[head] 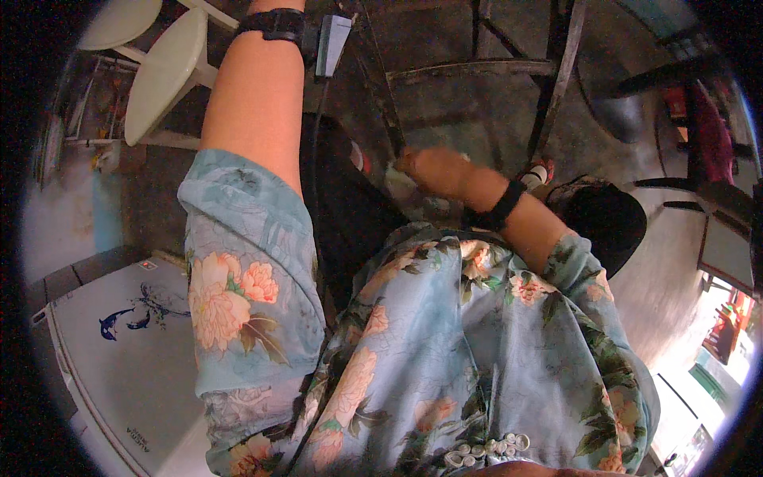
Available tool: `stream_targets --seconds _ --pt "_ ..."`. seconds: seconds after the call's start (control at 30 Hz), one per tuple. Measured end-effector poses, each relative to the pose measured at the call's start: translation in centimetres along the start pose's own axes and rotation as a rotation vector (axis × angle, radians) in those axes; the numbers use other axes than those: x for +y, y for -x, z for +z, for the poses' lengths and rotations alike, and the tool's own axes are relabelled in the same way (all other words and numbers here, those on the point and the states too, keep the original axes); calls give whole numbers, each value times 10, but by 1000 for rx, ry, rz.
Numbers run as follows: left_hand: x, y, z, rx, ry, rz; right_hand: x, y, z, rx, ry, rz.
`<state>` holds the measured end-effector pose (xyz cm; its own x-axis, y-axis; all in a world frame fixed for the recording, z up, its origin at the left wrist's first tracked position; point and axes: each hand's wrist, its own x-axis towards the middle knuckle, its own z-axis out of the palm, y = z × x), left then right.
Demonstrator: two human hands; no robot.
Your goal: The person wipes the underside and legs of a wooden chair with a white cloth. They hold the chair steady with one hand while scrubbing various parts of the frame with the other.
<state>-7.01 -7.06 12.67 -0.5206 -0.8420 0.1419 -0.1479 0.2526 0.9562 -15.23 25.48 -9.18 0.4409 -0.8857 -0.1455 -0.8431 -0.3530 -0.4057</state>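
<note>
My left hand is out of view beyond the top edge. The left forearm [253, 101] reaches straight up, with a black strap [271, 25] at the wrist. My right hand [438, 170] is blurred in front of my waist, its fingers curled against a pale, cloth-like thing [400, 182]. Just above those fingers is the lower end of a dark wooden leg [381, 98]; whether they touch is unclear. This leg belongs to a dark wooden frame [471, 68] with crossbars. A black band [506, 206] circles my right wrist.
White chairs or stools [170, 77] stand at upper left. A light-coloured appliance [119, 369] with a dolphin picture is at lower left. Beside my left forearm is a pale box-shaped object [332, 45]. My sandalled foot [539, 173] rests beyond my right forearm.
</note>
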Motion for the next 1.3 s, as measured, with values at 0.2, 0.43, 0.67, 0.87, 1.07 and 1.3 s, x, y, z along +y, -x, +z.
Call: stream_targets --seconds 0.2,0.43,0.67,0.87,1.07,1.3 --pt "0 9 -11 98 41 14 -27 -45 -108 749 319 -142" --pt "17 3 -4 109 -26 -54 -4 -48 -41 554 217 -150" --pt "24 -5 -8 42 7 -7 4 -34 42 311 155 -62" --pt "28 -6 -3 138 -26 -8 15 -17 88 104 15 15" --pt "29 9 -3 117 -19 34 23 -11 124 -77 -2 -70" --pt "7 -4 -8 104 38 19 -4 -12 32 -261 -165 -18"
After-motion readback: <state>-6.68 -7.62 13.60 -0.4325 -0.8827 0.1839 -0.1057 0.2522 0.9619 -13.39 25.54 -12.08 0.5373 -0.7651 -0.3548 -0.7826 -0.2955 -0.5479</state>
